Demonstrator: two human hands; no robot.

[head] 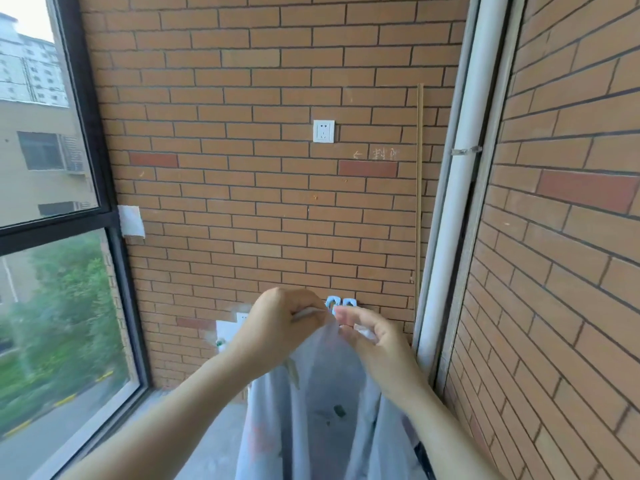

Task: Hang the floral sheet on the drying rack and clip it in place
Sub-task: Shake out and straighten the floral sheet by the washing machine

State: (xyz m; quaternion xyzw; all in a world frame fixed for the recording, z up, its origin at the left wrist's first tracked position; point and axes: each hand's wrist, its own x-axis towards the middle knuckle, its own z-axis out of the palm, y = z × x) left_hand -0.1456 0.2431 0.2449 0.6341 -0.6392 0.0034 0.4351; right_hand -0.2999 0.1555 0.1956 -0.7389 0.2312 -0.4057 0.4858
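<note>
Low at centre of view, before a matte orange-brown brick wall (242, 168) with dark mortar lines: noted a thin, semi-translucent pale blue-white sheet with faint floral blotches (311, 410), held up by its top edge and hanging in soft vertical folds to the bottom of frame.

Noted left hand (280, 320) with fingers curled, clenching a bunched strip of that top edge. Noted right hand (377, 344) just beside it, thumb and curled fingers pinching a crumpled fold of the same edge; hands near each other, apparently not touching.

Recorded two small light-blue plastic clips (341, 302), rounded loop shapes, side by side directly behind the fingertips. Cannot tell whether touching sheet or hand, nor what carries them.

Logged a smooth white square plastic socket (323, 131) flush on the brick, well above the hands; a few darker red bricks scattered across the wall. Logged a thin straight wooden strip (419, 168) upright against the wall, right of the socket. Logged a smooth white round pipe (462, 174) upright in the corner, banded by a metal clamp. Logged a dark-framed glass window (41, 168) at left, blurred buildings and green trees beyond. Logged a torn white paper patch (131, 221) stuck to the brick beside the frame. Below, rough grey concrete floor (214, 434).
</note>
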